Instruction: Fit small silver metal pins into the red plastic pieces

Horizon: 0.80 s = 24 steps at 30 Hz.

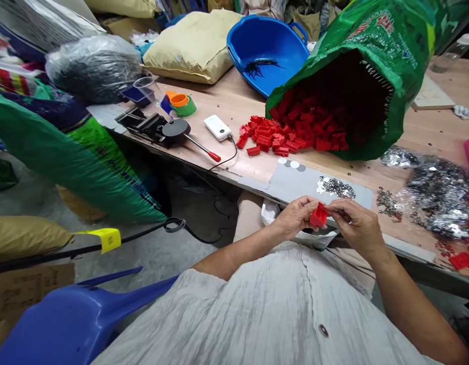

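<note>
One view: the camera rides on your head and faces forward and down, rolled so the table (234,99) under the green sack (371,66) slopes down to the right. The sack's mouth lies at mid range. Nearer than the sack, close under the lens, your left hand (295,218) and right hand (358,224) pinch the red piece (318,216).
</note>
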Available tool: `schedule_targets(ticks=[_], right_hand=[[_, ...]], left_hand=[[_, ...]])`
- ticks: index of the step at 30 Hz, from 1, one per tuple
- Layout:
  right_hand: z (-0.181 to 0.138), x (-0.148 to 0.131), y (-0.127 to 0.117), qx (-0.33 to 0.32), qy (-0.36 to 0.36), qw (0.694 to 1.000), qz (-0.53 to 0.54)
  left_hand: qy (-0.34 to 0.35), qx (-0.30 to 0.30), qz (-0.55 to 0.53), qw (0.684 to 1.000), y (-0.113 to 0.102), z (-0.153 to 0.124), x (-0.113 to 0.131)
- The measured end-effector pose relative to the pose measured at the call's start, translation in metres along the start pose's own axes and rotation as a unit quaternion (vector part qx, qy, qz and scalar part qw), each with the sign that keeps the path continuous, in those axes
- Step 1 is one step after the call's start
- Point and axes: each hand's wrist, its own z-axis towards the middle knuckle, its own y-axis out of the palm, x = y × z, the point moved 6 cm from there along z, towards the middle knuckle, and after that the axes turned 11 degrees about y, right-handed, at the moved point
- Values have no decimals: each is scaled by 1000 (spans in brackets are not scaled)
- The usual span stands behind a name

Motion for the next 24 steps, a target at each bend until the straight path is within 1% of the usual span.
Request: schedule_targets(ticks=[6,13,17,19,21,24], right_hand=[[-1,4,4,-32,1,999,22],[-3,13,8,-73,70,993,53],[-4,15,7,-94,90,989,75],[-5,16,6,-117,102,984,87],[-5,22,4,-133,131,978,98],[-8,37,3,-133,210,963,103]], left_hand=[[-9,-14,30,999,-3,0,-7],[-34,4,33,999,-3,-2,-11],[-36,15,28,999,-3,-3,-11],[-34,18,29,999,-2,-3,-11],[-36,26,33,998,-3,-3,-10],[-40,40,36,998,-2,-3,-9]])
